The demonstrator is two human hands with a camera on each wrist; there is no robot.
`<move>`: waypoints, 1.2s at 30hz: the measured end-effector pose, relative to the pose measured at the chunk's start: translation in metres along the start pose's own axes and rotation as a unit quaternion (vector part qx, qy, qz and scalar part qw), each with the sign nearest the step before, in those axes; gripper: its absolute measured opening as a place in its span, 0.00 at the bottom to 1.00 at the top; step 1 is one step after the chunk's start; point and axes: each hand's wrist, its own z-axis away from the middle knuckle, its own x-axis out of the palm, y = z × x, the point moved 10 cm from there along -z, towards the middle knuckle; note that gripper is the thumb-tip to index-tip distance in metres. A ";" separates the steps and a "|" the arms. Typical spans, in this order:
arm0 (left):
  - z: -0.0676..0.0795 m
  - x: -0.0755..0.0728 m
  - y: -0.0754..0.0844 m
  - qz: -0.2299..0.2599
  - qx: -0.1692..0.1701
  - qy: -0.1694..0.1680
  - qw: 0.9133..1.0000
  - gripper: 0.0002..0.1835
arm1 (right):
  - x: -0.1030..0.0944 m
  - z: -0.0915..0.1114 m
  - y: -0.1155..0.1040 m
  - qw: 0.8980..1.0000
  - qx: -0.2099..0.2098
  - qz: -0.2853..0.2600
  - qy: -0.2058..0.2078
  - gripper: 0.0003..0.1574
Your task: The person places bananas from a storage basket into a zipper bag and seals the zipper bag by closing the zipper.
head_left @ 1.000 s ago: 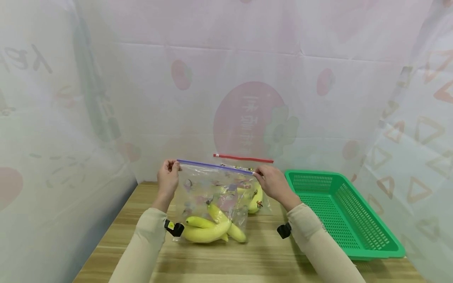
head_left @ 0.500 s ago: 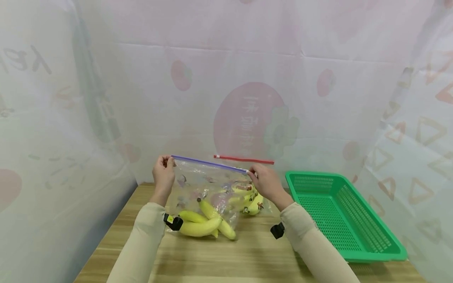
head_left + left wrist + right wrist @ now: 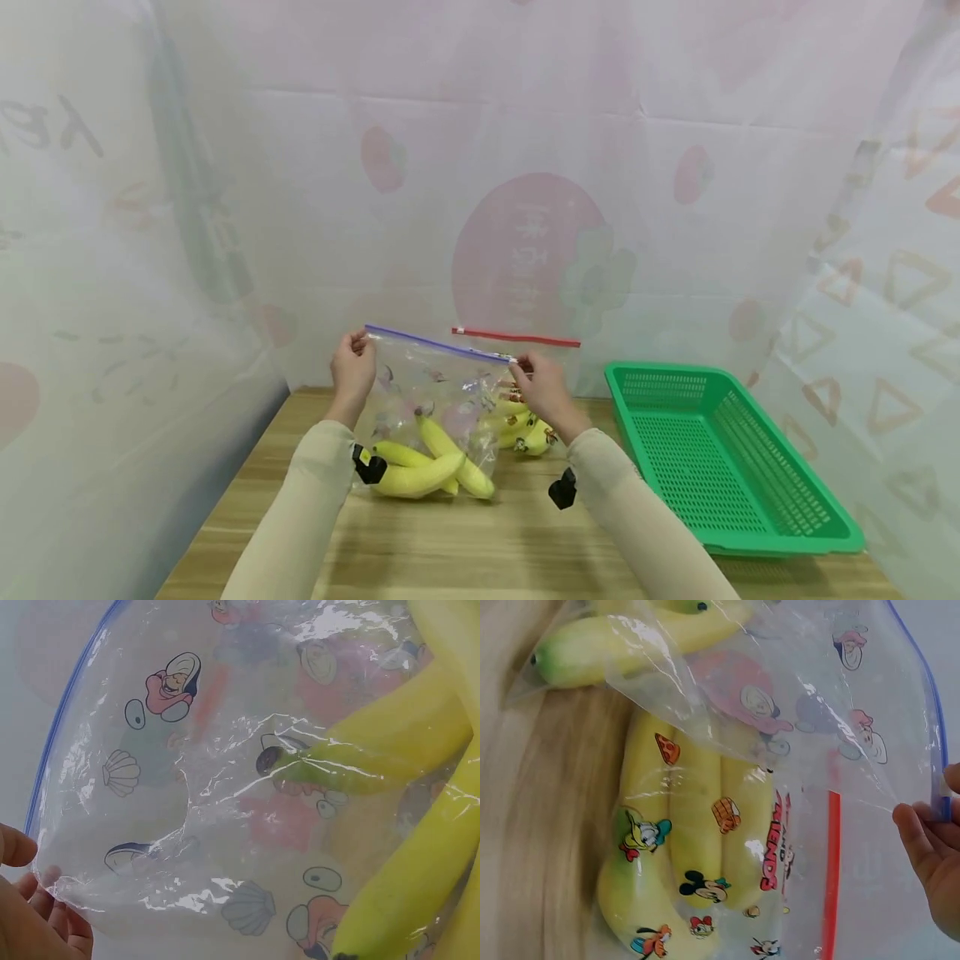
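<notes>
A clear zip bag (image 3: pixel 401 379) with a purple zip strip and printed cartoon figures hangs upright between both hands. Inside its lower part lie several bananas (image 3: pixel 420 477). My left hand (image 3: pixel 352 372) pinches the bag's top left corner just under the strip; in the left wrist view its fingertips show through the film. At the strip's right end, by the slider, my right hand (image 3: pixel 546 387) pinches the other corner. Behind this bag stands a second zip bag (image 3: pixel 802 847) with a red strip, also holding several bananas (image 3: pixel 694 802). No hand touches that one.
A green plastic basket (image 3: pixel 738 533) with a slotted wall stands on the right side of the wooden table (image 3: pixel 465 558). Printed cloth (image 3: pixel 540 125) hangs behind the table and along both sides.
The purple-strip bag has shifted a little to the left, and the right hand has moved left with it. Its bananas sit slightly farther back. More of the red-strip bag's bananas show now.
</notes>
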 end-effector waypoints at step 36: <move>0.069 0.012 0.010 -0.317 0.089 -0.160 0.931 0.37 | -0.031 0.061 -0.005 0.967 0.017 0.235 -0.096 0.27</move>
